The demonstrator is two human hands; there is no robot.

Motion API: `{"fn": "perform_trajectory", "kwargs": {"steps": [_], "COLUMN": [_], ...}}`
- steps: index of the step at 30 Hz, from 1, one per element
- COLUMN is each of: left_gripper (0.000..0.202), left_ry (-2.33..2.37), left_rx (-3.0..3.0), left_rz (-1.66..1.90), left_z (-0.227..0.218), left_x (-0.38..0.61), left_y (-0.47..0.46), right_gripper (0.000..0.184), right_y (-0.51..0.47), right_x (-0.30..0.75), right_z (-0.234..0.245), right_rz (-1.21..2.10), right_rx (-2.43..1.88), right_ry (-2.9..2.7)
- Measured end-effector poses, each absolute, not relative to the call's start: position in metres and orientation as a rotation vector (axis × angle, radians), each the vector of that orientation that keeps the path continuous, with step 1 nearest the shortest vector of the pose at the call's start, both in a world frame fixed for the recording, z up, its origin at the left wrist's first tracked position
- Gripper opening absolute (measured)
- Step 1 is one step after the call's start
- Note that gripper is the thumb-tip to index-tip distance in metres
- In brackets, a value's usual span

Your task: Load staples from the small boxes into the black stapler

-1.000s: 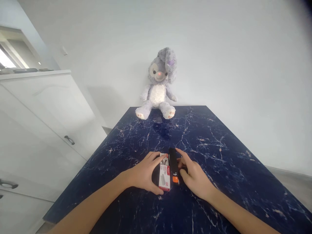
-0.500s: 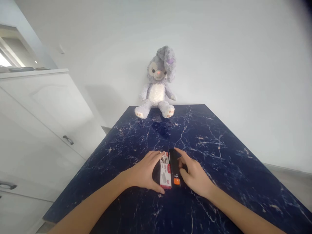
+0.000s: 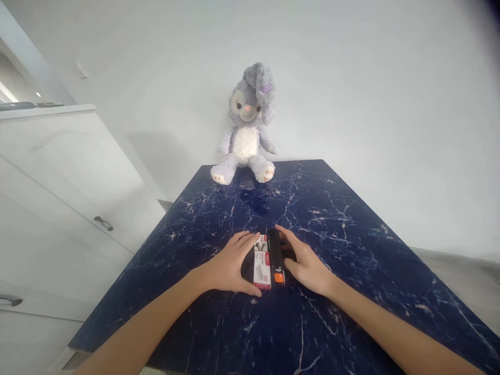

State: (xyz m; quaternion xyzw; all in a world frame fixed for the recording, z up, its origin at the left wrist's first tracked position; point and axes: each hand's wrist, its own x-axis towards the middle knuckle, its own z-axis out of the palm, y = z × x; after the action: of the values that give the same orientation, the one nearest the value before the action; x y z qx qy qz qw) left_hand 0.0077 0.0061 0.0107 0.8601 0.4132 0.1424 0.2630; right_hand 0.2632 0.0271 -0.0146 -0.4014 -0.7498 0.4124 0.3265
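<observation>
A white and red staples box [image 3: 262, 271] lies on the dark blue marbled tabletop. Around its left side my left hand [image 3: 230, 263] spans it, fingertips at the far end and thumb at the near corner. Just beyond, a smaller printed patch with a picture [image 3: 261, 244] shows; whether it is a second box I cannot tell. Right beside the box is a black stapler [image 3: 275, 252] with an orange patch at its near end. My right hand [image 3: 307, 263] grips the stapler from the right, index finger at its far end and thumb against its side.
A grey plush rabbit [image 3: 246, 125] sits at the table's [image 3: 344, 208] far edge against the white wall. White cabinets [image 3: 58, 182] with dark handles stand to the left.
The whole view has shifted slightly, so everything appears higher and further left. My right fingers have closed in on the stapler. The left hand keeps its hold around the box.
</observation>
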Motion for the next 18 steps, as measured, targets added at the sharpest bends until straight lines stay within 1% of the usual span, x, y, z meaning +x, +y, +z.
{"fn": "perform_trajectory", "kwargs": {"steps": [7, 11, 13, 15, 18], "left_gripper": [0.122, 0.110, 0.107, 0.104, 0.092], "left_ry": [1.168, 1.233, 1.238, 1.232, 1.188], "left_rx": [2.263, 2.283, 2.292, 2.302, 2.343], "left_rz": [0.352, 0.354, 0.370, 0.387, 0.404], "left_z": [0.0146, 0.0160, 0.0158, 0.0157, 0.0159], "left_x": [0.0080, 0.0062, 0.0062, 0.0066, 0.0068], "left_y": [0.0046, 0.0049, 0.0057, 0.0063, 0.0067], "right_gripper": [0.079, 0.076, 0.073, 0.071, 0.069], "right_y": [0.0304, 0.0312, 0.0308, 0.0302, 0.0295], "right_x": [0.2676, 0.2691, 0.2689, 0.2682, 0.2670], "right_z": [-0.0158, -0.0176, -0.0164, -0.0145, -0.0120], "right_rz": [1.104, 1.013, 0.985, 0.981, 1.033], "right_rx": [-1.099, -1.103, -1.086, -1.070, -1.063], "right_ry": [-1.958, -1.984, -2.001, -2.005, -1.999]}}
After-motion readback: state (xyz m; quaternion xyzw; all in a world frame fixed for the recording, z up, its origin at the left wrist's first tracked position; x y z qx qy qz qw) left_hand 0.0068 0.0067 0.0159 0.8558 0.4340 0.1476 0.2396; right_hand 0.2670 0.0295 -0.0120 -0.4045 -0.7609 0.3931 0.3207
